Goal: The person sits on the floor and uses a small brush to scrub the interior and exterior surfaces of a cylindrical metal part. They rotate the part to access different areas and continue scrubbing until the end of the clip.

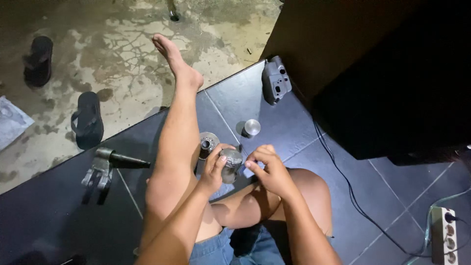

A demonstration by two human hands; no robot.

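While the person sits on the dark tiled floor (255,105) with 1 leg stretched out, the left hand (213,169) grasps a grey metal cylinder part (231,163) above the bent knee. The right hand (269,169) touches the part's right side with pinched fingertips (251,163); whether it grips anything cannot be told. A round metal disc (208,143) lies just beside the leg, a small shiny cap (252,127) near it. A grey housing (275,80) stands by the floor edge. A dark metal casting (105,167) lies to the left. 2 sandals (87,120) rest on the concrete. A power strip (443,234) sits at the right.
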